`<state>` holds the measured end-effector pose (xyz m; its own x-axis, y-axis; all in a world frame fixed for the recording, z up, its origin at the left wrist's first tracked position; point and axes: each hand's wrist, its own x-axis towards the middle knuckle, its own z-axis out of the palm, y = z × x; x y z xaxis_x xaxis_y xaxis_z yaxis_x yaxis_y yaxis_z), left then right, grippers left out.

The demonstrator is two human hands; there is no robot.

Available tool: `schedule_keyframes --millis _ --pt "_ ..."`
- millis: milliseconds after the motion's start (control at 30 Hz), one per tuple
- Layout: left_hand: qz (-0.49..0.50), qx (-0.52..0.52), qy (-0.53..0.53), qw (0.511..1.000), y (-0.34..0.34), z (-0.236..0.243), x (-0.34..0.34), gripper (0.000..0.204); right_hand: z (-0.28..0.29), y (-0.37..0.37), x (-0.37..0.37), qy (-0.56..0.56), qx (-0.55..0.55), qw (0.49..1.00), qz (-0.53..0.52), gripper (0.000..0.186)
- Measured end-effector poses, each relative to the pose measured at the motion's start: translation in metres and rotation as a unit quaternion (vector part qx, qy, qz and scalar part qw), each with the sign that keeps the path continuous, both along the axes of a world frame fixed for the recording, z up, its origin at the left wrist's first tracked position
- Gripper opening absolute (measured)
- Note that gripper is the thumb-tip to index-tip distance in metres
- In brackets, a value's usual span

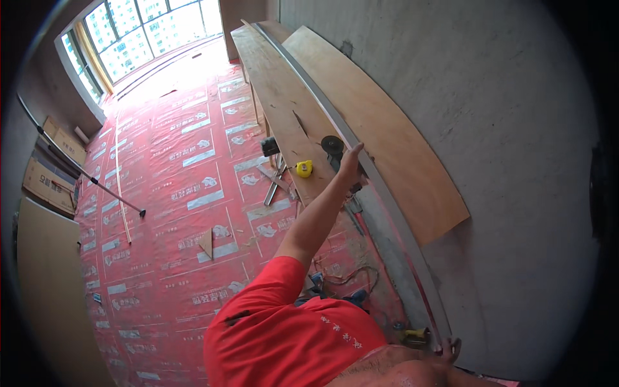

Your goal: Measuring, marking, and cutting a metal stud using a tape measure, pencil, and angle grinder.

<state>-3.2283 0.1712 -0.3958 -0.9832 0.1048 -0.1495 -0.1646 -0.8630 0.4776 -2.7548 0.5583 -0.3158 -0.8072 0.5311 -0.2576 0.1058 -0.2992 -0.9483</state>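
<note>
Evidently, a long metal bar (333,115) is being steadied along the wooden surface (274,77): the left hand (351,162) has its fingers closed on the edge, the right hand (451,350) half-curls at the near end, grip unclear. Shifting it calls for both together. Cardboard boxes (46,186) lean leftward, contents hidden.

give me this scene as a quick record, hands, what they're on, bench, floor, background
left hand: gripping the long metal strip partway along
right hand: at the strip's near end; exact grip unclear
strip: runs from the right hand up over the workbench
on bench: yellow tape measure, black disc tool beside the left hand
right side: plywood sheet between bench and grey wall
floor: red printed covering, with a triangular wood piece
background: bright windows
</note>
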Motion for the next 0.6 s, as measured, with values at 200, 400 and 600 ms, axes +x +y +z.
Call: schedule_keyframes --millis 200,400,600 --pt "0.040 0.003 -0.012 0.999 -0.026 -0.030 -0.019 0.025 -0.025 -0.004 0.044 -0.022 0.235 0.972 -0.017 0.013" --pt "0.093 -0.087 -0.103 0.987 -0.012 -0.024 -0.004 0.024 -0.043 0.005 0.089 -0.084 0.460 0.884 -0.006 0.013" --pt "0.322 -0.494 -0.148 0.794 -0.018 -0.053 0.000 0.070 -0.043 0.023 0.085 -0.101 0.667 0.737 0.049 0.015"
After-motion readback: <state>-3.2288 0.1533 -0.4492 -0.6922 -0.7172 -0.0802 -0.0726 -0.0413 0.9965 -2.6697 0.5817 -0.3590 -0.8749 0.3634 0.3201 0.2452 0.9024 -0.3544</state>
